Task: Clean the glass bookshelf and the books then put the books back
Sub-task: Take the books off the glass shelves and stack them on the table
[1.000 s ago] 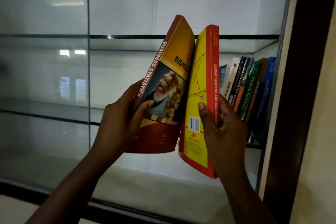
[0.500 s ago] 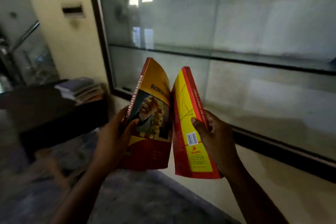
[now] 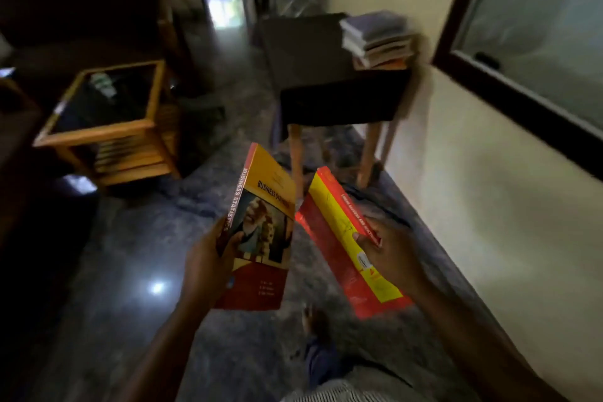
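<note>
**A:** Which book is in which hand?

**B:** The left hand grips the statistics book at its spine, with the thumb curled over the front cover. Its fingers are hidden behind the book. The right hand grips the yellow book near the red spine, thumb on the yellow cover and the other fingers out of sight behind it.

**A:** Do the two books touch?

**B:** Both are held up over the floor. Their tops lean close together and their bottoms are apart. The blur keeps me from telling whether the top corners meet.

**A:** Can you read the yellow one's title?

**B:** No, the lettering on the spine is smeared.

**A:** And the bookshelf?

**B:** Only its lower left corner shows, at the upper right: a dark frame and glass, cut off by the picture's edge. I cannot make out anything behind the glass.

**A:** Any other books?

**B:** A pile of books lies on a dark table just beside the frame. It is too blurred to count them or read titles. Far left stands a wooden table with a glass top, and whatever lies on it is unclear. A blurred foot shows below the books.
</note>
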The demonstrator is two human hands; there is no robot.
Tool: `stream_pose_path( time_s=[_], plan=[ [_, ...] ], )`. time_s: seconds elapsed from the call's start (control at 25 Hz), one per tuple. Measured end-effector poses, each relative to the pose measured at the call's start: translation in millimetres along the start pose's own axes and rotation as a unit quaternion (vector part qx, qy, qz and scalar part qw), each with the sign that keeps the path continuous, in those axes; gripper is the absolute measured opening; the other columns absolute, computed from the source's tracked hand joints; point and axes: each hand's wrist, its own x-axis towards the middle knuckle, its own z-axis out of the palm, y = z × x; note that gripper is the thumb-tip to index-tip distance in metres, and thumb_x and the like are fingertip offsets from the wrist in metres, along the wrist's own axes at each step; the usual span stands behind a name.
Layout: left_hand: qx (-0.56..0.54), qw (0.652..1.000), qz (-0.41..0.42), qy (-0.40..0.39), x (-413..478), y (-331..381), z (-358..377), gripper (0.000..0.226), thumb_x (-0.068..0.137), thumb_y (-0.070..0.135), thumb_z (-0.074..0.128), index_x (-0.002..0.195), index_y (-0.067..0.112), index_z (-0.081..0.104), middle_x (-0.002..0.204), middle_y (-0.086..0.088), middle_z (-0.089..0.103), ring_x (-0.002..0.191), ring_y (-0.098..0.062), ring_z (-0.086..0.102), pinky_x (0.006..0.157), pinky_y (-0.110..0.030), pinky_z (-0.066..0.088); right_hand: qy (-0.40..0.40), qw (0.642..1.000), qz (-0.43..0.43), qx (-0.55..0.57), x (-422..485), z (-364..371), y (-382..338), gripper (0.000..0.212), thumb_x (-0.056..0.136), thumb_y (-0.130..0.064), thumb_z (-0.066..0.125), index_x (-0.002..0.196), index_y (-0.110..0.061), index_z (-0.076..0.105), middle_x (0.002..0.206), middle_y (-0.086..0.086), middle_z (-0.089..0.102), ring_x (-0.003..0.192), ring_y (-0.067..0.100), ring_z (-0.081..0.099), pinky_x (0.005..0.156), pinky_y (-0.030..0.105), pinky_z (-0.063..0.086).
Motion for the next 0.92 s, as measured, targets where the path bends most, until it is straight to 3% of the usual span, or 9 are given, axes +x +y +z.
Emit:
stream_pose_path(
  time_s=[0.24, 0.36, 0.52, 0.72, 0.92],
  plan=[
    [0.065, 0.987, -0.134, 0.066, 88.8, -79.2, -38.0, 0.038, 0.093, 0.025, 0.054, 0.131, 0.021, 0.05, 0.097, -0.011, 0.069, 0.074, -0.02, 0.063, 0.059, -0.027, 0.049, -0.208, 0.974, 0.013, -0.088, 103.1, 94.6, 10.4, 0.053, 0.08, -0.039, 0.046, 0.125, -0.014, 0.059, 0.114, 0.014, 0.067, 0.103, 0.03, 0.064, 0.085, 0.034, 0.047],
    [0.133, 0.975, -0.171, 0.056, 135.7, -100.1, -48.5, 0.044, 0.093, 0.024, 0.053, 0.136, 0.024, 0.045, 0.101, -0.014, 0.069, 0.077, -0.027, 0.065, 0.063, -0.031, 0.05, -0.253, 0.96, 0.024, -0.119, 158.5, 120.9, 11.6, 0.052, 0.081, -0.044, 0.044, 0.127, -0.024, 0.057, 0.113, 0.009, 0.068, 0.101, 0.026, 0.064, 0.083, 0.033, 0.048],
    [0.179, 0.954, -0.235, 0.055, 168.6, -135.3, -56.0, 0.047, 0.093, 0.022, 0.053, 0.139, 0.029, 0.043, 0.103, -0.014, 0.069, 0.082, -0.031, 0.066, 0.066, -0.034, 0.048, -0.258, 0.955, 0.025, -0.147, 250.4, 151.8, -13.0, 0.037, 0.09, -0.03, 0.057, 0.127, -0.025, 0.058, 0.11, 0.011, 0.069, 0.099, 0.028, 0.065, 0.081, 0.034, 0.049],
    [0.168, 0.927, -0.326, 0.075, 224.7, -181.9, -63.9, 0.046, 0.093, 0.02, 0.053, 0.138, 0.025, 0.045, 0.1, -0.011, 0.07, 0.076, -0.026, 0.066, 0.064, -0.034, 0.052, -0.255, 0.962, -0.014, -0.101, 382.4, 208.3, -70.4, 0.035, 0.09, -0.022, 0.06, 0.122, -0.01, 0.06, 0.109, 0.021, 0.067, 0.102, 0.036, 0.062, 0.085, 0.038, 0.046],
    [0.168, 0.936, -0.297, 0.084, 386.3, -229.2, -95.4, 0.043, 0.094, 0.019, 0.051, 0.137, 0.023, 0.046, 0.098, -0.009, 0.07, 0.072, -0.02, 0.064, 0.066, -0.035, 0.054, -0.216, 0.973, -0.072, -0.037, 519.1, 267.5, -155.5, 0.034, 0.089, -0.023, 0.061, 0.12, -0.006, 0.061, 0.108, 0.018, 0.068, 0.101, 0.032, 0.064, 0.087, 0.039, 0.048]
  ],
)
